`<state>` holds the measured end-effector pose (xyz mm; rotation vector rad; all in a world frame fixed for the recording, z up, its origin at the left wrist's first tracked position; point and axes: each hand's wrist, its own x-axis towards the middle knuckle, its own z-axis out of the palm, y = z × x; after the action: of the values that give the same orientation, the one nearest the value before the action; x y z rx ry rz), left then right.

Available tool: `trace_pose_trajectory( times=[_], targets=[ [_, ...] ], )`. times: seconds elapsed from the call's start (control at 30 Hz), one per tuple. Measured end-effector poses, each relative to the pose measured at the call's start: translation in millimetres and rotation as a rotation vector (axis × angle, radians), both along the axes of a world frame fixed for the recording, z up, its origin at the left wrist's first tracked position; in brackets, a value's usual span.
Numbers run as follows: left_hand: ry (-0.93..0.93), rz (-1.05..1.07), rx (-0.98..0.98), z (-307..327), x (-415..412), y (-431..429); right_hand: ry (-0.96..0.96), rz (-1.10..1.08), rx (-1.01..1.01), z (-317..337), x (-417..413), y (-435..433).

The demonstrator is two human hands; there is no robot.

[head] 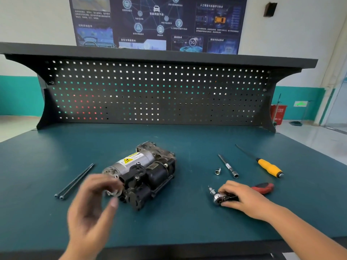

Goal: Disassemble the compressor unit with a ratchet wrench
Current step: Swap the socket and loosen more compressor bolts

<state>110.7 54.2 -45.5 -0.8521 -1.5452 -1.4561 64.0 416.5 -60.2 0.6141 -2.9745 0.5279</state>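
Here, the compressor unit point(146, 173) lies on its side near the middle of the dark green counter point(169, 226), with its silver cylinder and yellow warning label turned up and its black parts toward the person.

The left hand point(92, 201) is blurred and is in front of the silver end of the unit. Its fingers are apart and only loosely bent, with the thumb pointing up. It is not possible to tell if the fingertips touch the unit.

The right hand point(242, 197) is to the right of the unit, well apart from it. It grips the ratchet wrench point(218, 198), which lies flat on the counter. The fingers are curled over the neck of the tool. The shiny head comes out on the left of the hand, and the red and black handle comes out behind it.

Two long black bolts point(75, 182) lie side by side on the left of the unit. On the right, beyond the wrench, there are a small socket point(217, 171), a thin extension bar point(228, 166) and a screwdriver point(269, 167) with a yellow handle. A black pegboard point(150, 94) stands at the back of the counter.
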Motion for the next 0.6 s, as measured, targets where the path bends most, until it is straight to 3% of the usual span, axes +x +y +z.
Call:
trace_pose_trajectory(
  times=[0.07,0.2,0.3,0.43,0.6],
  targets=[
    [-0.057,-0.049,-0.134,-3.0,9.9,15.3,-0.023,0.045,-0.035,4.7,3.0,-13.6],
    [-0.353,0.009,-0.333,-16.0,16.2,39.0,-0.124,0.135,-0.236,24.1,13.1,-54.6],
    [-0.267,0.201,-0.552,-15.6,18.6,48.4,-0.311,0.133,-0.413,38.2,20.3,-85.6],
    [-0.242,0.334,-0.513,-2.0,17.7,48.9,-0.535,0.109,-0.704,50.2,33.9,-120.5],
    [-0.197,0.347,-0.465,27.0,11.3,35.5,-0.761,0.201,-1.013,70.4,47.4,-150.6]
  ],
)
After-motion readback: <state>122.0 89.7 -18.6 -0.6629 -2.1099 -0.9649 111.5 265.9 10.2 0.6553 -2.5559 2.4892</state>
